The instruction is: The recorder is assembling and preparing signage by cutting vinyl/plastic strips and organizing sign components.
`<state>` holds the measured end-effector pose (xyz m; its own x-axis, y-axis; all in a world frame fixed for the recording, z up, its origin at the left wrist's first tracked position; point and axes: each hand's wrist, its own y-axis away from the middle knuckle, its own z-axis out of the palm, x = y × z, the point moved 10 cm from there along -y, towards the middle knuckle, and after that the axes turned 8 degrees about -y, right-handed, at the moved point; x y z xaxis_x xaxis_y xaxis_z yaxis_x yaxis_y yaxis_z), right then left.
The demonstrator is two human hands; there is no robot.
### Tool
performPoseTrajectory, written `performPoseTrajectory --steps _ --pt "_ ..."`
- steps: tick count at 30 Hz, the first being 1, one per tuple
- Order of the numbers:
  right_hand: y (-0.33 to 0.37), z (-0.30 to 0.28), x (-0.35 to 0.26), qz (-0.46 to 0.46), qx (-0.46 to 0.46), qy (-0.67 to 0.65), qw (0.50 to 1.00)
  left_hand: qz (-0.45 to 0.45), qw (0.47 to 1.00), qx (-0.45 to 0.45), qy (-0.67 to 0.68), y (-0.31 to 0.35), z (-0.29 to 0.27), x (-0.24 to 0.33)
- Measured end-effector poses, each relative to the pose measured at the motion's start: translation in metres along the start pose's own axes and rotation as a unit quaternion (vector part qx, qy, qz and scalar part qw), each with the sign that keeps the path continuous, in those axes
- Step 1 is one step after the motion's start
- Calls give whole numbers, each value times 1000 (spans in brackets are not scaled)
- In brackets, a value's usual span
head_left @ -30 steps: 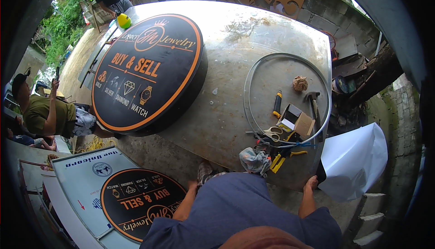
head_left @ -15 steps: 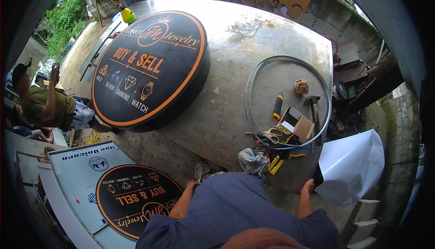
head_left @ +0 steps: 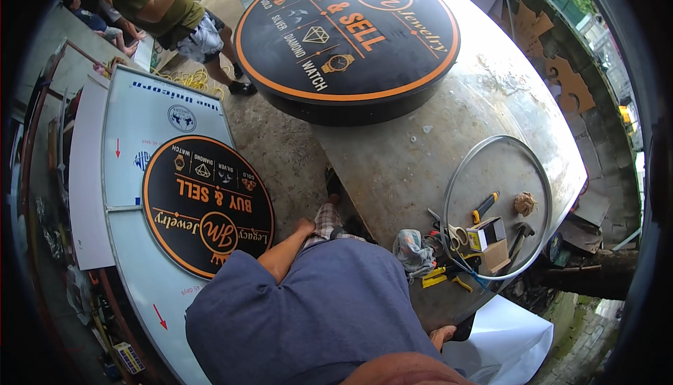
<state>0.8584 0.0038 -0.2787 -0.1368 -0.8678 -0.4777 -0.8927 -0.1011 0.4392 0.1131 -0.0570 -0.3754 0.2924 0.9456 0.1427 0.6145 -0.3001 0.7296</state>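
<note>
My right hand is low at the table's near edge, closed at the dark edge of a large white sheet that bulges out to the right. My left hand hangs beside my checked shorts; its fingers are mostly hidden. Left of it leans a round black sign with an orange ring, seen upside down. A thicker round black sign with an orange rim lies on the metal table, out of reach of both hands.
A metal hoop surrounds or overlaps scissors, a cutter, an opened box and a hammer. A rag and yellow pliers lie nearby. A person in a green shirt stands far left.
My view has turned left, and the table and tools sit further right in it. My right hand and the white sheet have moved together, back along the table toward my body.
</note>
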Motion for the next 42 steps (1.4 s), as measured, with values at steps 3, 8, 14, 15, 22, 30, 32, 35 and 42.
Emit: performPoseTrajectory --steps 3,8,14,15,22,30,32,35,42 --pt "-2 -3 3 0 -24 0 1000 0 999 33 22 -7 4 -14" --pt "-15 -11 10 15 -51 -10 999 -6 998 0 66 -8 13 -29" --pt "0 2 21 46 -84 -22 995 -18 996 37 76 -7 0 -49" --pt "12 8 21 53 -90 -23 994 -7 996 36 82 -9 -4 -50" --pt "-36 -43 63 101 -110 -39 988 14 995 35 91 -12 -37 -50" --pt "-73 -72 221 174 -281 157 931 -15 998 -14 59 -4 -52 -85" --pt "-57 -66 235 149 -314 165 923 -33 998 -6 50 -22 -58 -100" --pt "-13 -65 235 49 -402 212 890 -18 999 6 29 -58 -61 -125" --pt "250 112 204 -175 -576 286 746 25 999 -20 13 -88 -119 -138"
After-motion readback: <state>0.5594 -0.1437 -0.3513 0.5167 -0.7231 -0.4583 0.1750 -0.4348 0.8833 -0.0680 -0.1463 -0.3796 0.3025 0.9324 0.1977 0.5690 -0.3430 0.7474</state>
